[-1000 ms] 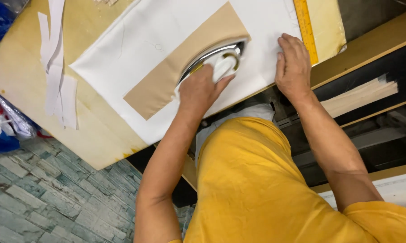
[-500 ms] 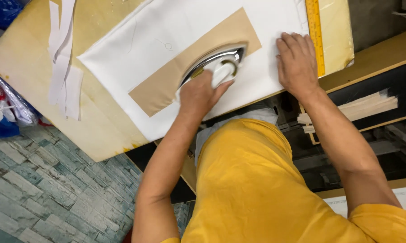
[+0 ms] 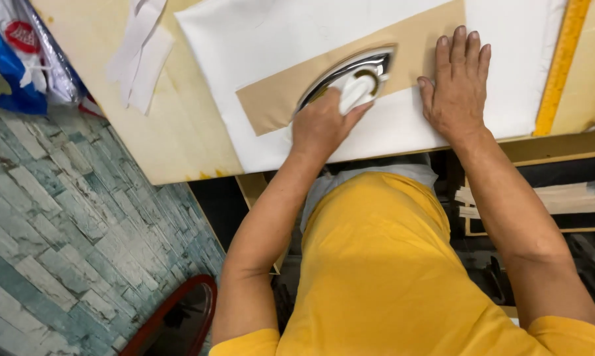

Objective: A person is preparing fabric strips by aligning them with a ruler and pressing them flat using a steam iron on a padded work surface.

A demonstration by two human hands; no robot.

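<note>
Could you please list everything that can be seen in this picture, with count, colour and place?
iron: one, silver with a white handle, on the tan strip
tan strip: one, tan, lying across the white cloth
white cloth: one, white, spread on the table
table: one, pale yellow top, upper part of view
white strips: a few, white, on the table left of the cloth
ruler: one, yellow, along the cloth's right edge
bags: a few, blue and clear, far left
floor: grey-green tiles, lower left
left hand: grip on the iron's handle
right hand: flat on the cloth, beside the iron
</note>
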